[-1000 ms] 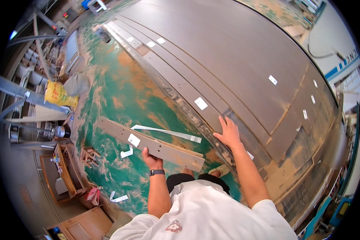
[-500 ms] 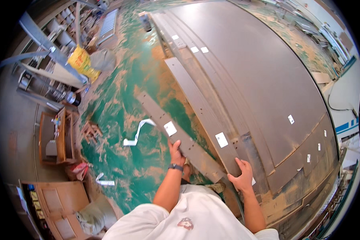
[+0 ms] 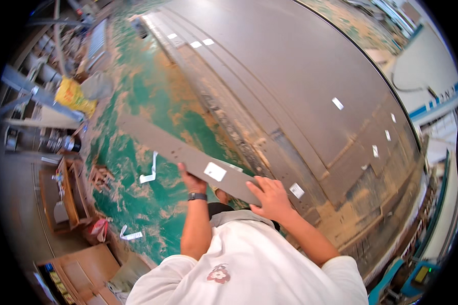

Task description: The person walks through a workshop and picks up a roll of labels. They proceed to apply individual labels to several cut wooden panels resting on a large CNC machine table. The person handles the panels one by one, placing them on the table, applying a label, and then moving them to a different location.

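Brown strip has left the table's edge.
Our left hand, thumb up, and palm-down right hand clasp it.

Left grip and right grip hold a brown board, perhaps two stacked, over green floor.

The worktable bears a large brown panel and, alongside its left edge, a long brown strip. Tan dust coats the near end. The green floor, dust-streaked, carries bent white strips and a small wooden object.
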